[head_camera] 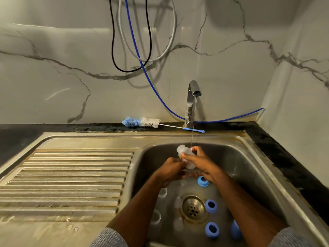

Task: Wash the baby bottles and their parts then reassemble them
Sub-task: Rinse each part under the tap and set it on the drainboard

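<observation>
Blue collar rings point(211, 206), blue-and-white bottle brush point(142, 122), grey-veined white marble wall point(71, 72), black countertop point(16, 136)

Before me: grey-veined marble wall point(71, 77), meeting side wall point(293, 95) in right corner. Black countertop point(17, 138) runs below. Black, grey, blue cables point(135, 41) hang down. Dim warm light.

Grey ribbed knit sleeves point(110, 237) pushed up, forearms and hands bare.

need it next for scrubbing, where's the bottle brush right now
In the head view the bottle brush lies on the dark counter behind the sink, just left of the tap, its blue handle reaching the tap's base.
</observation>
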